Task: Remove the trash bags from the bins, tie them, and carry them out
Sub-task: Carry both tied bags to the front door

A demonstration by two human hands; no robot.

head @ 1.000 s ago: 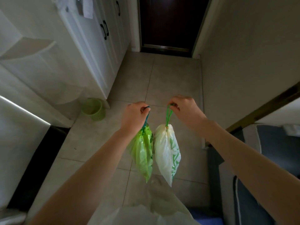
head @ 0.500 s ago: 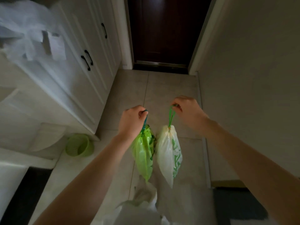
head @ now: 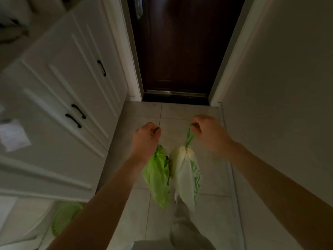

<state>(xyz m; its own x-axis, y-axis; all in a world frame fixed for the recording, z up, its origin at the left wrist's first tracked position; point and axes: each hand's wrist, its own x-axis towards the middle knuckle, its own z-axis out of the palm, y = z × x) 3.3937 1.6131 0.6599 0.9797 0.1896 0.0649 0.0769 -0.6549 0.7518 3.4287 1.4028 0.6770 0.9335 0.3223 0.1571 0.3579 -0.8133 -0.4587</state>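
Observation:
My left hand (head: 146, 139) is closed around the drawstring of a bright green trash bag (head: 158, 177), which hangs tied below it. To its right, my right hand (head: 209, 132) pinches the green drawstring of a white trash bag with green print (head: 187, 177). Both bags dangle side by side, touching, above the tiled floor (head: 180, 112). A small green bin (head: 64, 217) stands on the floor at the lower left, beside the cabinet.
A dark wooden door (head: 180, 47), shut, stands straight ahead at the end of the narrow hallway. White cabinets with black handles (head: 75, 115) line the left side; a plain wall (head: 279, 87) runs along the right. My trouser leg (head: 185, 230) shows below the bags.
I have walked forward along the hallway: the door is much closer and the green bin has slid to the lower left. Both hands keep the same hold on the bags.

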